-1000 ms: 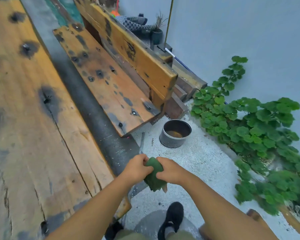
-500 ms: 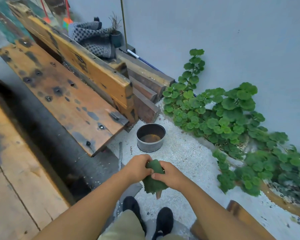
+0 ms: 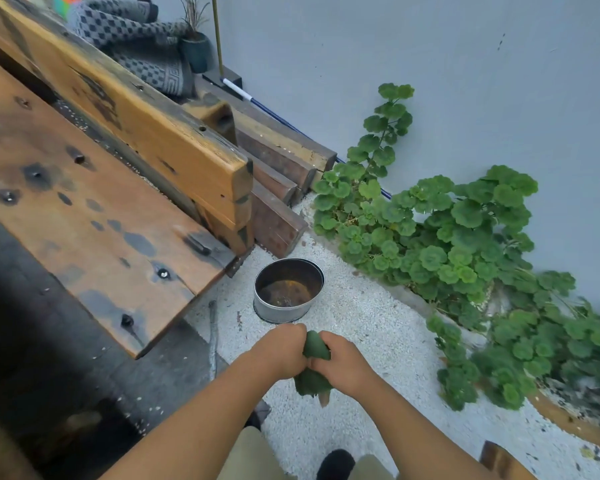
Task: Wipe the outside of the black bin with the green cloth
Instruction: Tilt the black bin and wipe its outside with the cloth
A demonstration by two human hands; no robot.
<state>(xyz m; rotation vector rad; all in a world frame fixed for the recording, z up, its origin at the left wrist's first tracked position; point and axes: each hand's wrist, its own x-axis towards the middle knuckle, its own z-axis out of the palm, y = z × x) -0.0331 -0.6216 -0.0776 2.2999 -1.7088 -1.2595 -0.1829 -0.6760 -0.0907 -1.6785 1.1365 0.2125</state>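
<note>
A bunched green cloth (image 3: 314, 363) is held between both hands in front of me. My left hand (image 3: 280, 348) grips its left side and my right hand (image 3: 343, 362) grips its right side, fingers curled round the fabric. Just beyond the hands a round grey metal bin (image 3: 284, 308) with a dark, rusty inside stands upright on the white gravel. Neither hand touches the bin.
A weathered wooden bench (image 3: 111, 216) juts out on the left, its corner close to the bin. Stacked timber beams (image 3: 278, 188) lie behind it. A leafy green plant (image 3: 447, 244) spreads along the grey wall on the right. My shoe (image 3: 336, 462) is below.
The view has swung right and moved closer to the bin, so the bench has slid left. Both hands still hold the cloth, squeezing it tighter.
</note>
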